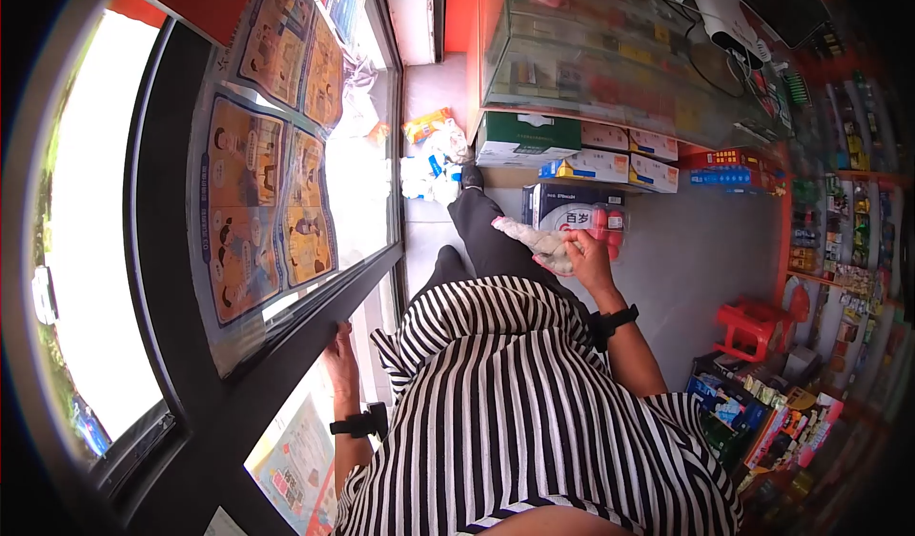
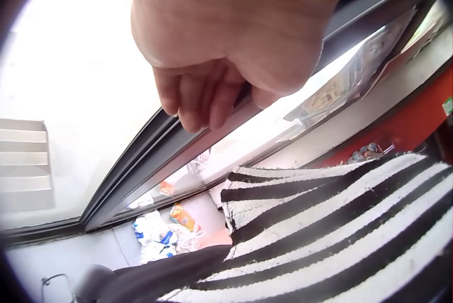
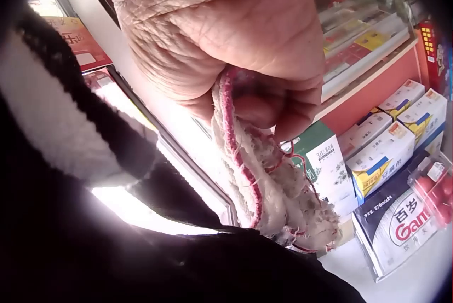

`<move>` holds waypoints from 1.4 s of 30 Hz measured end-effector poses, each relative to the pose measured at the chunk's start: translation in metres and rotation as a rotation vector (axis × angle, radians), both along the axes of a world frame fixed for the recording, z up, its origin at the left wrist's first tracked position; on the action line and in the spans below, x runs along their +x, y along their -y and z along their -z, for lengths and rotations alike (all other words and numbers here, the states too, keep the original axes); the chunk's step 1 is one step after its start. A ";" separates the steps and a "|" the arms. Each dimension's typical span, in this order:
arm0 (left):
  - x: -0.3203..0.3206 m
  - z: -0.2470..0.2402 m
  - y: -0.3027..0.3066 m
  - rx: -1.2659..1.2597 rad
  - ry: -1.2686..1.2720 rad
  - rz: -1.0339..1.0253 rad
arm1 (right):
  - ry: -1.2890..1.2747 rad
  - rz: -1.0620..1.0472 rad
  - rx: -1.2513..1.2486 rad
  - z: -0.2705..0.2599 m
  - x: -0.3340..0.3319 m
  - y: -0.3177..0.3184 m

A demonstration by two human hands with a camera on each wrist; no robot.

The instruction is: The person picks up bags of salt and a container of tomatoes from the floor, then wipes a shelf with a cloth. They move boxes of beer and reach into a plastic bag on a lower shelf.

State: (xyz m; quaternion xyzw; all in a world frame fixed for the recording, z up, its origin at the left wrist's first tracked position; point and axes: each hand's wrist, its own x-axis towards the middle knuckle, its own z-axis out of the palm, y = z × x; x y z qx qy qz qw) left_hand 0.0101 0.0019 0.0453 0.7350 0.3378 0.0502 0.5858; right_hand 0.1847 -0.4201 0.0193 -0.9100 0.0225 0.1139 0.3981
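Note:
My right hand point(image 1: 589, 262) pinches a whitish cloth with pink edging point(image 1: 539, 241), which hangs in front of my legs. In the right wrist view the thumb and fingers of the hand point(image 3: 233, 41) grip the folded cloth point(image 3: 276, 190), its surface shaggy with loose red threads. On the other side, my left hand point(image 1: 341, 360) is at the edge of the dark-framed glass door point(image 1: 315, 317). The left wrist view shows this hand's point(image 2: 226, 41) fingers curled over the dark door frame point(image 2: 152, 154).
White and orange packages point(image 1: 434, 169) lie on the floor by the door. A glass counter point(image 1: 620, 60) stands ahead, with a green box point(image 1: 527, 139) and white boxes point(image 1: 596, 164) beneath it. A red stool point(image 1: 753, 329) and stocked shelves point(image 1: 848, 241) are at the right.

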 end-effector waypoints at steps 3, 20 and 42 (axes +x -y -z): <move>0.004 -0.003 0.005 0.002 -0.035 -0.083 | 0.009 0.022 -0.004 0.001 0.004 0.006; 0.020 0.004 0.024 0.294 -0.163 -0.323 | -0.042 -0.018 -0.020 0.014 0.062 0.075; 0.014 0.006 0.032 0.371 -0.250 -0.401 | -0.096 0.014 0.054 0.025 0.084 0.113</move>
